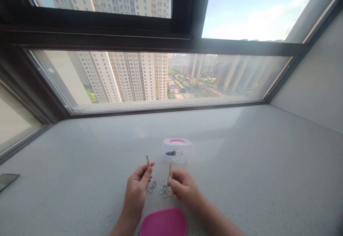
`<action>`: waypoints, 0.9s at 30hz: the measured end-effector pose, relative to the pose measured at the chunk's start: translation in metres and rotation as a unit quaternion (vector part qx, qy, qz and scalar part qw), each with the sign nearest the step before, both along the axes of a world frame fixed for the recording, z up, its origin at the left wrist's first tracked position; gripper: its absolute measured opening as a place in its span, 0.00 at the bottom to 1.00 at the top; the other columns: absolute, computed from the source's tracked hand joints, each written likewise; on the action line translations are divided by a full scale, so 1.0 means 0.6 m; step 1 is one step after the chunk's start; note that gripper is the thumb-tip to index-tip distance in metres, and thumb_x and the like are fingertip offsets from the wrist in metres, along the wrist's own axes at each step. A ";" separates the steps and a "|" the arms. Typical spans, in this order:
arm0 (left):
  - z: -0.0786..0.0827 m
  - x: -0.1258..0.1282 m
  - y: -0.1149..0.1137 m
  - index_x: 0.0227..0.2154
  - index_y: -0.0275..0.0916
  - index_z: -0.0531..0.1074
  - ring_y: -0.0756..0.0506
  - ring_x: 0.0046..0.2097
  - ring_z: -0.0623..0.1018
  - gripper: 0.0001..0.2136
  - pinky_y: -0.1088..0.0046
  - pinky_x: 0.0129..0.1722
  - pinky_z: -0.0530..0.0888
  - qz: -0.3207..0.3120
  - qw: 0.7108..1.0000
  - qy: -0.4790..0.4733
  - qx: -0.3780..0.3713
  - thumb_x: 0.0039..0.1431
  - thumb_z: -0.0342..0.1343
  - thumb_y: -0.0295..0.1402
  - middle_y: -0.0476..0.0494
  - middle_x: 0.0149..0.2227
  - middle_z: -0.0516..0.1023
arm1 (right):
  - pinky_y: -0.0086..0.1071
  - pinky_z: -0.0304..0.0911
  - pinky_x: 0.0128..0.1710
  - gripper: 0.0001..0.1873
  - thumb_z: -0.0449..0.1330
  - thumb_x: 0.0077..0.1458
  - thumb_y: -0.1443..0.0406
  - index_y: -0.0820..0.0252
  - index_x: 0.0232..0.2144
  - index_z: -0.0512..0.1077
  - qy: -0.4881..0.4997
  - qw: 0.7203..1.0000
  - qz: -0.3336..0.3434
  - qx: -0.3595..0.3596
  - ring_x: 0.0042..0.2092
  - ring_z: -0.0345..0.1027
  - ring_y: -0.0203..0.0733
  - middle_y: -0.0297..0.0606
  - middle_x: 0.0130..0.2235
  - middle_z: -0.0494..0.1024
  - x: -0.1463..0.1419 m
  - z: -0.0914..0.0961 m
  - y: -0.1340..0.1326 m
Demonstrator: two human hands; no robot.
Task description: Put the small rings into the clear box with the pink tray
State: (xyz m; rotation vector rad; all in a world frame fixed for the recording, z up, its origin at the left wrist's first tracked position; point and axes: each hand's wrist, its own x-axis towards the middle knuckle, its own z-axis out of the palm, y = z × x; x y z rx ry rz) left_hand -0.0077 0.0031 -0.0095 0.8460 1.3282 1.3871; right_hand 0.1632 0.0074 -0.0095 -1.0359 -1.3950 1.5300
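My left hand [137, 189] pinches a thin wooden stick [147, 160] that points up. My right hand [184, 187] grips a second wooden stick [169, 170], held upright too. Between the two hands several small rings [160, 189], pale and dark, lie loose on the grey sill [241, 164]. Just beyond them stands a small clear plastic box [177, 150] with a pink handle on top and some small dark things inside.
A pink lid [163, 223] lies at the near edge between my wrists. A wide window [160, 77] with dark frames closes the far side. A wall [316, 82] rises on the right. A dark flat object [7, 180] lies at the left edge.
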 end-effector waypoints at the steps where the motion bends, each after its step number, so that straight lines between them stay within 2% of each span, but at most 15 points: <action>1: -0.001 0.000 0.000 0.40 0.36 0.78 0.50 0.29 0.69 0.20 0.79 0.27 0.68 -0.007 1.000 -0.008 -0.002 0.47 0.65 0.43 0.50 0.26 0.73 | 0.24 0.44 0.17 0.10 0.56 0.46 0.60 0.61 0.21 0.64 -0.004 1.000 0.003 0.003 0.17 0.49 0.29 0.27 0.16 0.62 0.000 0.001 -0.001; 7: -0.006 0.001 0.001 0.42 0.36 0.76 0.53 0.26 0.66 0.18 0.81 0.24 0.64 -0.040 0.999 -0.026 0.000 0.52 0.61 0.42 0.52 0.24 0.68 | 0.25 0.47 0.21 0.10 0.56 0.48 0.61 0.61 0.20 0.64 -0.026 0.999 0.009 0.023 0.20 0.51 0.30 0.29 0.18 0.63 0.000 0.005 -0.003; 19: -0.004 0.004 0.000 0.44 0.32 0.75 0.52 0.25 0.66 0.20 0.80 0.23 0.61 -0.069 0.997 0.022 -0.006 0.53 0.60 0.43 0.52 0.21 0.68 | 0.26 0.48 0.22 0.09 0.54 0.50 0.63 0.62 0.21 0.66 -0.051 0.998 0.015 0.033 0.20 0.52 0.30 0.29 0.19 0.63 -0.001 0.001 -0.002; 27: 0.013 0.012 -0.005 0.38 0.32 0.76 0.54 0.23 0.65 0.19 0.79 0.22 0.61 -0.108 0.994 0.029 0.002 0.51 0.61 0.45 0.52 0.23 0.68 | 0.25 0.48 0.21 0.09 0.55 0.50 0.64 0.62 0.21 0.65 -0.046 0.998 0.016 0.036 0.20 0.52 0.30 0.28 0.18 0.63 -0.003 0.004 -0.001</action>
